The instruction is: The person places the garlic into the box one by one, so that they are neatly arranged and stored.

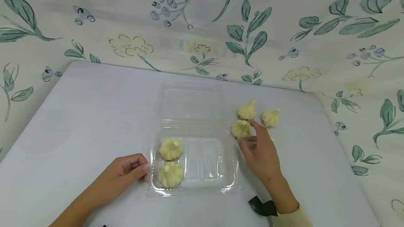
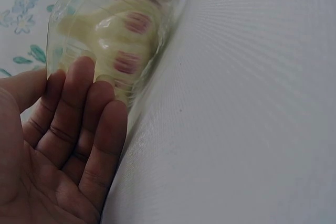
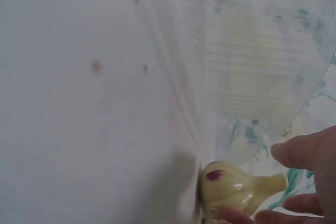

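A clear plastic clamshell container (image 1: pixel 202 185) lies with its lid folded back. Two pale yellow garlic bulbs (image 1: pixel 170 174) sit along its left side; one garlic bulb (image 2: pixel 113 38) shows purple patches through the wall. My left hand (image 1: pixel 127 174) pinches the container's left rim between thumb and fingers. To the right of the container, my right hand (image 1: pixel 262 153) reaches around a garlic bulb (image 1: pixel 241 129), thumb and fingers spread apart. In the right wrist view, fingertips are right at that garlic bulb (image 3: pixel 236 190), with the thumb off its stem.
Two more garlic bulbs, one behind (image 1: pixel 246 110) and one further right (image 1: pixel 270 117), stand on the white table (image 1: pixel 94 115); the right hand mostly hides another. A black strip (image 1: pixel 263 206) lies by the right wrist. Flower-printed cloth (image 1: pixel 202 27) rises behind the table.
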The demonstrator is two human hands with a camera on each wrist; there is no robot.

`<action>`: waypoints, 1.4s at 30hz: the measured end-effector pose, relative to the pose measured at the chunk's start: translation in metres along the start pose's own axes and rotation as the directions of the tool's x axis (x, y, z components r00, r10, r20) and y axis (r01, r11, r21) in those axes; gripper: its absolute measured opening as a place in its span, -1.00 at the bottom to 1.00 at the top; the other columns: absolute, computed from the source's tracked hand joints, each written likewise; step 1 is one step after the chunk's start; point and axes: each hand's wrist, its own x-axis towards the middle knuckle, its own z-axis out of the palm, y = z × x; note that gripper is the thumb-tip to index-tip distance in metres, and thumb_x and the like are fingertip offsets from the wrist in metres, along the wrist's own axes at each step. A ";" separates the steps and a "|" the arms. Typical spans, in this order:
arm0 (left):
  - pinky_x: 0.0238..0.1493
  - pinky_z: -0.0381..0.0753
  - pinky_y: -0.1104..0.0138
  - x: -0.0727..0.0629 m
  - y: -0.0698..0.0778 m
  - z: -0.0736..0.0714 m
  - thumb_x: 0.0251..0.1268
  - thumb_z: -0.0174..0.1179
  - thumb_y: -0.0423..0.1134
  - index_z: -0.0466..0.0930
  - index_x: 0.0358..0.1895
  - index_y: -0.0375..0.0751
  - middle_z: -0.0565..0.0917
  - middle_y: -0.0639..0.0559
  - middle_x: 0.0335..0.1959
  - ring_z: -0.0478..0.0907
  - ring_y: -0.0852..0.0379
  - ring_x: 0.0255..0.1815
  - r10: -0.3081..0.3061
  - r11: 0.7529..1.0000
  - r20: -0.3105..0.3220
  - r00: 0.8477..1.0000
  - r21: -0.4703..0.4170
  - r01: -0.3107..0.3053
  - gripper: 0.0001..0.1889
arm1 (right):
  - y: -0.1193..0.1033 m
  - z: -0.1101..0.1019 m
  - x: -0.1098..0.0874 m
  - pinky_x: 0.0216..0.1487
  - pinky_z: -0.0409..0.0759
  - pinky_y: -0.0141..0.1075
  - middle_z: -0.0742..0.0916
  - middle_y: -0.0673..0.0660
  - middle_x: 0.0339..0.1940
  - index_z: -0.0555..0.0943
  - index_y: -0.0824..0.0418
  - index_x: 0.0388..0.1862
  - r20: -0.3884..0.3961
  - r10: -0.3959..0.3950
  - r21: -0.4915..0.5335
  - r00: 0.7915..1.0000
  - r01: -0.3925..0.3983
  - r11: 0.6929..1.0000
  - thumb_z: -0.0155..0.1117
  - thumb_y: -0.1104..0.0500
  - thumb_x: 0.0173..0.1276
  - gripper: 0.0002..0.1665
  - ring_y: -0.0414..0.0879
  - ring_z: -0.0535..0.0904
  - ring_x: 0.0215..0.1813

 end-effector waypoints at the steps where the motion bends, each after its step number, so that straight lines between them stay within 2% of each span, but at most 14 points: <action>1: -0.16 0.65 0.31 0.000 0.000 0.000 0.63 0.11 -0.36 0.61 -0.26 -0.08 0.69 0.06 -0.38 0.64 0.06 -0.29 -0.002 1.000 0.001 1.000 -0.003 0.002 -0.81 | 0.000 -0.001 0.002 -0.21 0.74 -0.04 0.58 0.24 0.36 0.38 0.27 0.49 0.010 0.004 -0.004 1.000 -0.004 1.000 0.43 0.20 0.44 -0.28 0.06 0.76 -0.08; 8: -0.18 0.66 0.31 -0.001 0.000 0.002 0.61 0.12 -0.38 0.61 -0.27 -0.06 0.69 0.09 -0.40 0.64 0.09 -0.32 0.007 1.000 -0.015 1.000 0.021 -0.007 -0.80 | 0.002 0.003 0.009 -0.23 0.74 -0.09 0.64 0.26 0.27 0.49 0.27 0.38 0.067 0.006 -0.035 0.998 -0.004 0.999 0.43 0.17 0.45 -0.41 0.03 0.76 -0.15; 20: -0.16 0.67 0.32 -0.001 0.004 0.001 0.62 0.12 -0.38 0.61 -0.26 -0.04 0.70 0.09 -0.39 0.66 0.09 -0.31 0.013 1.000 -0.007 1.000 0.018 -0.013 -0.79 | 0.003 0.006 0.010 -0.13 0.66 -0.03 0.72 0.22 -0.08 0.41 0.36 0.39 0.127 0.081 -0.110 0.989 -0.068 0.992 0.48 0.16 0.38 -0.29 0.08 0.69 -0.10; 33: -0.15 0.68 0.31 0.001 0.002 0.000 0.62 0.12 -0.37 0.61 -0.26 -0.04 0.70 0.10 -0.39 0.67 0.09 -0.30 0.005 1.000 -0.008 1.000 0.030 -0.005 -0.80 | 0.002 0.008 0.012 -0.11 0.64 0.00 0.71 0.21 -0.14 0.40 0.36 0.39 0.142 0.103 -0.125 0.985 -0.086 0.988 0.47 0.17 0.36 -0.28 0.11 0.67 -0.08; 42: -0.16 0.67 0.32 0.001 0.001 0.000 0.62 0.10 -0.38 0.61 -0.27 -0.03 0.70 0.11 -0.39 0.66 0.10 -0.30 0.005 1.000 -0.008 1.000 0.031 -0.005 -0.78 | 0.003 0.010 0.013 -0.08 0.65 0.03 0.71 0.23 -0.11 0.40 0.36 0.38 0.148 0.102 -0.144 0.984 -0.081 0.986 0.48 0.15 0.36 -0.28 0.13 0.67 -0.06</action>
